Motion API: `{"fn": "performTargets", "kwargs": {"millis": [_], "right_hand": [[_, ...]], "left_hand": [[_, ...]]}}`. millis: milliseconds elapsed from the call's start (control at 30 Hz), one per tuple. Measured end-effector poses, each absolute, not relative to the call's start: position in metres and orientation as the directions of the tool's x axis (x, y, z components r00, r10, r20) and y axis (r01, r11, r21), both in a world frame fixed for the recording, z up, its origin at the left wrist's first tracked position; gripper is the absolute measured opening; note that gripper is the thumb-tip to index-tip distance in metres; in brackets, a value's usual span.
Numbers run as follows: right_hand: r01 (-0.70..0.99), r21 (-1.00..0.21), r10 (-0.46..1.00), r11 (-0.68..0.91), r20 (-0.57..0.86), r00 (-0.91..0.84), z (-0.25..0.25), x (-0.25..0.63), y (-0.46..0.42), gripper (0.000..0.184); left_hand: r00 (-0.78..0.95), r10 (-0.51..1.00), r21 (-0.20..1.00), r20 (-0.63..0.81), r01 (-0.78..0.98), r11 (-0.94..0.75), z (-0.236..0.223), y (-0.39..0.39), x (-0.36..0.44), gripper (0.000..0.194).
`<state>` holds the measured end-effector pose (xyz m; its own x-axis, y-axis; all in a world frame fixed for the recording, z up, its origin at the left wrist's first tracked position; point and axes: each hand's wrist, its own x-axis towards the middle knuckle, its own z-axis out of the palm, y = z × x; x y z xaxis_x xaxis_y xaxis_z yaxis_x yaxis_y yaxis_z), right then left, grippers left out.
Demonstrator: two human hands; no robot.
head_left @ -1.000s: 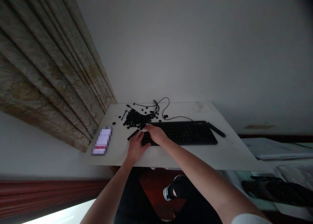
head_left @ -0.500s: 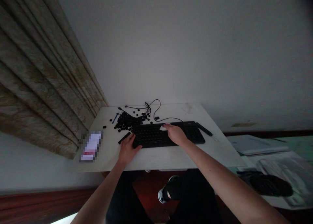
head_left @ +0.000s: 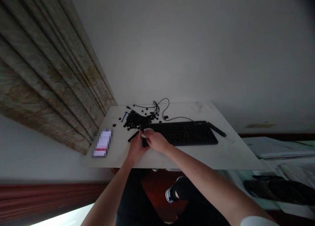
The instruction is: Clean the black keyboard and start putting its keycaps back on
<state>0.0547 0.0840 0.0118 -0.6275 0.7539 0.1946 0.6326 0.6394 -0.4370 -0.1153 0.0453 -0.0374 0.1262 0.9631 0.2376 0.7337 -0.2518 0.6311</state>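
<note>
The black keyboard (head_left: 189, 134) lies on the white table with its keycaps off over most of its face. My left hand (head_left: 136, 147) grips its left end, thumb along the front edge and fingers at the side. Close beside it, my right hand (head_left: 157, 140) is closed on a white tissue (head_left: 148, 130), which presses on the keyboard's left end. Loose black keycaps (head_left: 135, 120) lie heaped behind my hands. A black strip (head_left: 133, 137) rests left of the keyboard, partly hidden by my left hand.
A blue tool (head_left: 124, 116) lies left of the heap, and a pixelated phone (head_left: 102, 143) nearer the left edge. The cable (head_left: 168, 107) loops behind. To the right are another black strip (head_left: 217, 129) and a thin wire tool (head_left: 230, 139). A wall stands behind the table (head_left: 187, 157).
My right hand has slid the tissue left along the keyboard, from its middle to its left end beside my left hand. My left hand stays at that end. The view has shifted slightly.
</note>
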Motion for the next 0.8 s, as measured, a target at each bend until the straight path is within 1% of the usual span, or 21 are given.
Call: {"fn": "performTargets", "kwargs": {"millis": [67,100,200,267,300,367,467,533,600,733,800], "right_hand": [[0.585,-0.457,0.720,0.670,0.209,-0.662,0.011,0.065,0.084,0.035],[0.590,-0.471,0.733,0.656,0.212,-0.646,0.011,0.068,0.087,0.036],[0.692,-0.497,0.845,0.524,0.206,-0.493,0.010,0.066,0.104,0.037],[0.746,-0.479,0.885,0.463,0.210,-0.416,0.007,0.060,0.112,0.038],[0.756,-0.461,0.885,0.465,0.213,-0.414,0.004,0.057,0.113,0.038],[0.743,-0.424,0.855,0.517,0.222,-0.468,-0.002,0.054,0.106,0.042],[0.677,-0.394,0.779,0.622,0.229,-0.583,-0.009,0.058,0.089,0.047],[0.638,-0.393,0.743,0.662,0.227,-0.630,-0.008,0.062,0.084,0.047],[0.644,-0.402,0.753,0.652,0.235,-0.615,-0.003,0.063,0.089,0.046],[0.728,-0.413,0.838,0.546,0.273,-0.473,0.009,0.054,0.115,0.044],[0.727,-0.411,0.835,0.550,0.261,-0.484,0.010,0.049,0.119,0.042]], "left_hand": [[0.121,0.963,0.633,0.241,0.732,-0.251,-0.037,0.045,-0.114,0.093],[0.122,0.963,0.633,0.240,0.732,-0.251,-0.036,0.045,-0.114,0.093],[0.128,0.964,0.632,0.231,0.734,-0.249,-0.036,0.045,-0.114,0.096],[0.134,0.965,0.631,0.227,0.734,-0.251,-0.036,0.044,-0.114,0.096],[0.137,0.964,0.631,0.227,0.734,-0.252,-0.036,0.044,-0.115,0.096],[0.139,0.964,0.626,0.228,0.737,-0.255,-0.035,0.044,-0.114,0.096],[0.135,0.963,0.607,0.235,0.753,-0.254,-0.035,0.044,-0.113,0.094],[0.134,0.963,0.598,0.233,0.761,-0.251,-0.034,0.044,-0.112,0.094],[0.135,0.964,0.597,0.228,0.763,-0.248,-0.033,0.044,-0.111,0.094],[0.134,0.964,0.611,0.229,0.751,-0.250,-0.031,0.043,-0.112,0.095],[0.127,0.966,0.620,0.227,0.746,-0.243,-0.030,0.042,-0.112,0.094]]}}
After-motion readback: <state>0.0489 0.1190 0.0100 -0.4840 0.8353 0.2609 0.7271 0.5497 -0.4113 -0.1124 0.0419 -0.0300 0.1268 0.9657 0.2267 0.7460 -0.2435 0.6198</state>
